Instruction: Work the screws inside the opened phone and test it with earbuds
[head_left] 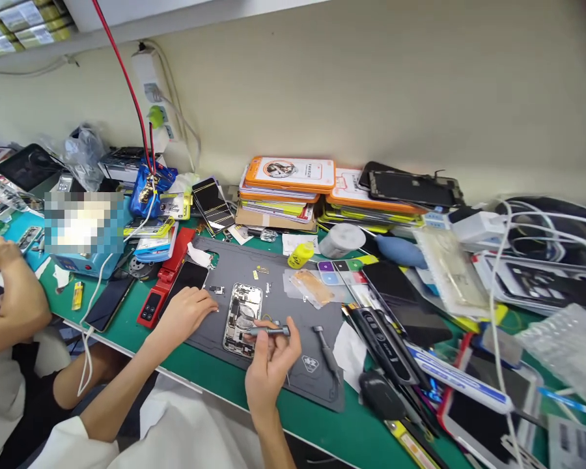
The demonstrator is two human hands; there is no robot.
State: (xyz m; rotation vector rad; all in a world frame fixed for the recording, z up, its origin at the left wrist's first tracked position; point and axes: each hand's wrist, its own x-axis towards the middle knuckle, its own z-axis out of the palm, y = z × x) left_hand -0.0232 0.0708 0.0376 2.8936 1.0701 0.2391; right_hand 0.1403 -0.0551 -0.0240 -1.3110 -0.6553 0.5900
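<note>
An opened phone (248,299) lies on the grey work mat (293,371), its inner parts showing. My right hand (272,368) is closed around a small grey screwdriver (268,331), held nearly level over the lower part of the phone. To the phone's left, my left hand (188,312) is low over the mat, fingers curled and drawn together. A tiny pale spot shows at those fingertips; what they hold, if anything, is too small to make out. Just above them sits a small dark phone part (217,290). A second grey screwdriver (326,352) lies to the right.
A red tool (163,283) and a dark phone (110,303) lie at left, near a blue machine (85,257). Orange-topped boxes (290,172) are stacked behind. Tools and cables crowd the right. Another person's arm (17,306) rests at far left.
</note>
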